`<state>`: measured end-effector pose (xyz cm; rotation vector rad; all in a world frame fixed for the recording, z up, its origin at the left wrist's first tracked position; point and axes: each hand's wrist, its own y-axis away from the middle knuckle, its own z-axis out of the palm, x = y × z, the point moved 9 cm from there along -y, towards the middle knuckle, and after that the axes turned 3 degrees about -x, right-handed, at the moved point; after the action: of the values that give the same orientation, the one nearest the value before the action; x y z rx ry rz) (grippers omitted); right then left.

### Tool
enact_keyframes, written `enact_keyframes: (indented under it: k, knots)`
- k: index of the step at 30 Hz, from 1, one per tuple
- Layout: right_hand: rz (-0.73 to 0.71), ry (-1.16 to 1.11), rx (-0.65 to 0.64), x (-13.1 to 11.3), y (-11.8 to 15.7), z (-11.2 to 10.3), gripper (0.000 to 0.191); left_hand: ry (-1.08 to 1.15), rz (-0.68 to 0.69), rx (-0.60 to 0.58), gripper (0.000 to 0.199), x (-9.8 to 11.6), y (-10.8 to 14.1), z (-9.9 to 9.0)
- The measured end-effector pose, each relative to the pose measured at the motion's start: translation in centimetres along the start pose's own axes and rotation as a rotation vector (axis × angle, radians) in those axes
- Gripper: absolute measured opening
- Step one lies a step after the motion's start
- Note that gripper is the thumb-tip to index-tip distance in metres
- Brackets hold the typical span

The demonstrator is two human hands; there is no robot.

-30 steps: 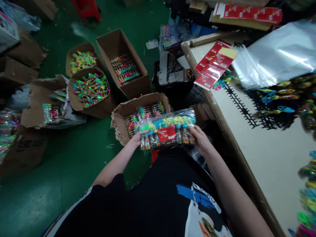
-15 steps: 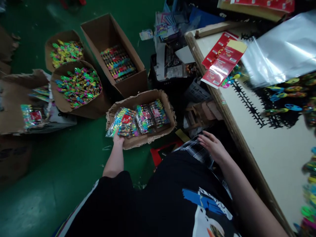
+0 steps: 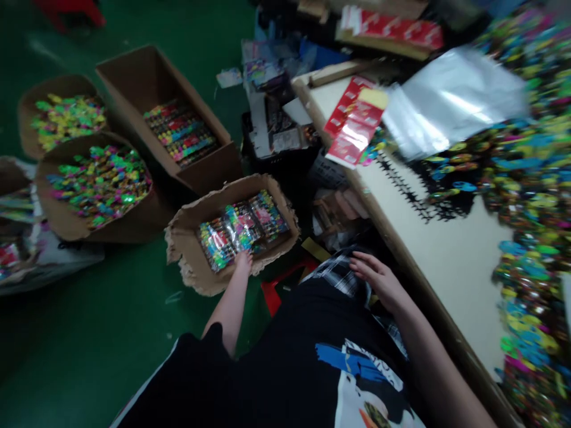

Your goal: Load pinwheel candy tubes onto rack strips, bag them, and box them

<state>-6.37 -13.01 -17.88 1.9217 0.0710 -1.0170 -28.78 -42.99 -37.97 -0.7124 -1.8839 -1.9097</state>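
My left hand (image 3: 243,260) is over the near edge of a low, torn-edged cardboard box (image 3: 190,274), close to the clear bags inside. Its fingers are blurred, and whether they touch a bag is unclear. Three bags of small colourful plastic toys lie in a row: a left bag (image 3: 217,244), a middle bag (image 3: 243,227) and a right bag (image 3: 269,215). By my waist, beside a plaid cloth (image 3: 341,270), my right hand (image 3: 377,278) is open with fingers stretched and nothing in it.
Two cartons of loose toys, a front one (image 3: 100,184) and a back one (image 3: 69,122), stand left of a tall carton (image 3: 209,169) of packed rows. To my right, a table (image 3: 464,261) bears red cards (image 3: 354,134), clear plastic bags (image 3: 455,98) and heaped toys (image 3: 530,309).
My left hand has moved right from the left bag, which it was holding at the box's edge. That bag now lies inside the box. My right hand stays by my waist; the view has shifted.
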Motion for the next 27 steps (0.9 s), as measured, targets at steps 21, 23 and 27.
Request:
enact_keyframes:
  k: [21,23,27]
  knots:
    - [-0.162,-0.504,0.152,0.9,7.5,-14.2,0.059,-1.678,1.48,-1.057,0.051,12.7,29.8,46.5]
    - [-0.156,-0.553,0.145,1.3,7.4,-14.7,0.057,-1.837,1.487,-1.04,0.05,12.2,29.7,47.0]
    - [-0.138,-0.605,0.107,1.9,7.1,-15.1,0.056,-1.995,1.404,-1.091,0.035,11.1,30.1,46.8]
